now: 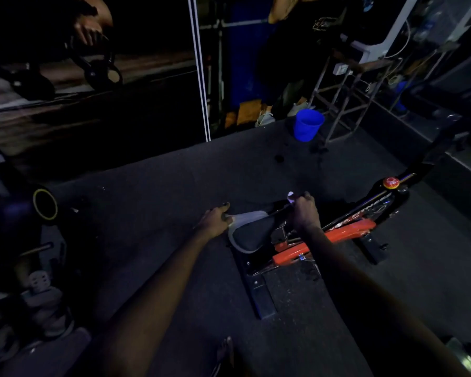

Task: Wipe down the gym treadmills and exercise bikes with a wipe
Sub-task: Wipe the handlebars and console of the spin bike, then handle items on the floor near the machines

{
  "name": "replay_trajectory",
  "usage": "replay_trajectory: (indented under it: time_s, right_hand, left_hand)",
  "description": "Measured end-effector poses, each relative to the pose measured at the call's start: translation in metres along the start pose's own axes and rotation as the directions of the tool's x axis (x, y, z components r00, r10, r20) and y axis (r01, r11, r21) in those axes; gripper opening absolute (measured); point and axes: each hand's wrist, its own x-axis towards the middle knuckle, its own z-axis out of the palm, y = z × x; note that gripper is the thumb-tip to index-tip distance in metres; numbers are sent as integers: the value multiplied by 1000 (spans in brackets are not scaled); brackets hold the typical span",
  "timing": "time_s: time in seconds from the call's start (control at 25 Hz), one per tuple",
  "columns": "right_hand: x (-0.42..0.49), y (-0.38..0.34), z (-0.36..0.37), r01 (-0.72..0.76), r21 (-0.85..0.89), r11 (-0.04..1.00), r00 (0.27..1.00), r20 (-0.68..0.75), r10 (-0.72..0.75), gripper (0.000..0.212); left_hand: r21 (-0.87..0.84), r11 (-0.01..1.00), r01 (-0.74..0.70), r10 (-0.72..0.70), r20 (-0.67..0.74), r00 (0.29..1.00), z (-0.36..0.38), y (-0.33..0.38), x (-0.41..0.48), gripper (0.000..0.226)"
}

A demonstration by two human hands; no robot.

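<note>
- The left hand (215, 217) grips one end of the thin white wipe (246, 215).
- The right hand (305, 210) grips the other end.
- The black padded bike seat (256, 234) sits between both hands.

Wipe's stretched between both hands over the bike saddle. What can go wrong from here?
1. The wipe looks taut between the left hand and right hand; it may tear or slip from one grip.
2. Dim light makes missed patches on the saddle likely.
</note>
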Motion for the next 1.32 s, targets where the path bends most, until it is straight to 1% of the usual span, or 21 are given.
replay_trajectory:
  time_s: [0.12, 0.2, 0.32, 0.4, 0.48, 0.6, 0.72, 0.84, 1.0, 1.16, 1.32]
  right_hand:
    - [-10, 4, -10, 1, 29, 1000, 1000, 21, -2, 28]
    - [-17, 10, -15, 10, 28, 1000, 999, 34, -11, 30]
    - [-32, 15, -21, 66, 39, 997, 997, 38, -67, 35]
    - [-40, 16, -27, 97, 74, 993, 994, 35, -99, 38]
    - [-52, 15, -35, 140, 131, 981, 988, 42, -147, 36]
    - [-69, 1, -43, 209, 158, 965, 971, 81, -223, 32]
    - [-88, -23, -44, 300, 156, 941, 941, 116, -319, 29]
    - [-110, -53, -37, 337, 226, 914, 920, 126, -371, 25]
    - [-152, -97, -20, 448, 261, 855, 845, 188, -500, 29]
    - [-197, -145, 3, 524, 221, 823, 769, 292, -568, 44]
    - [-267, -202, 29, 611, 235, 756, 678, 338, -653, 43]
  left_hand:
    - [-30, 999, 18, -19, -34, 999, 1, -1, -17, 49]
    - [-54, 998, 38, -42, -80, 996, 4, 0, -35, 44]
    - [-85, 994, 73, -89, -204, 975, 14, 4, -72, 43]
    - [-96, 991, 98, -119, -241, 963, 19, 4, -95, 44]
    - [-97, 987, 130, -152, -274, 950, 26, 3, -125, 44]
    - [-134, 978, 159, -196, -332, 923, 32, -2, -168, 44]
    - [-134, 974, 181, -218, -370, 903, 36, -14, -214, 44]
    - [-118, 967, 227, -256, -423, 869, 32, -35, -261, 45]
    - [-228, 924, 307, -382, -500, 778, 35, -72, -333, 43]
    - [-298, 885, 358, -464, -501, 731, 45, -113, -410, 40]
    - [-390, 819, 422, -574, -544, 612, 63, -160, -503, 37]
